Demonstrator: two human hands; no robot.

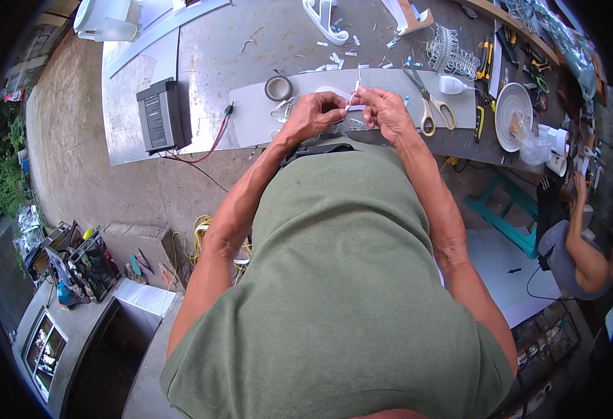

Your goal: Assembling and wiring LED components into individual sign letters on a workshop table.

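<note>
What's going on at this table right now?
A person's left hand and right hand are pinching a small white piece, too small to identify, near the table's edge. A roll of tape lies to their left, scissors to their right. Another person is at the far right.

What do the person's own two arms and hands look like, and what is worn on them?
The left hand and the right hand are both ungloved, and no watch or bracelet shows at either wrist. The forearms are bare. The upper arms go into the short, loose sleeves of a plain olive-green T-shirt. Whether a ring is worn, I cannot tell.
</note>
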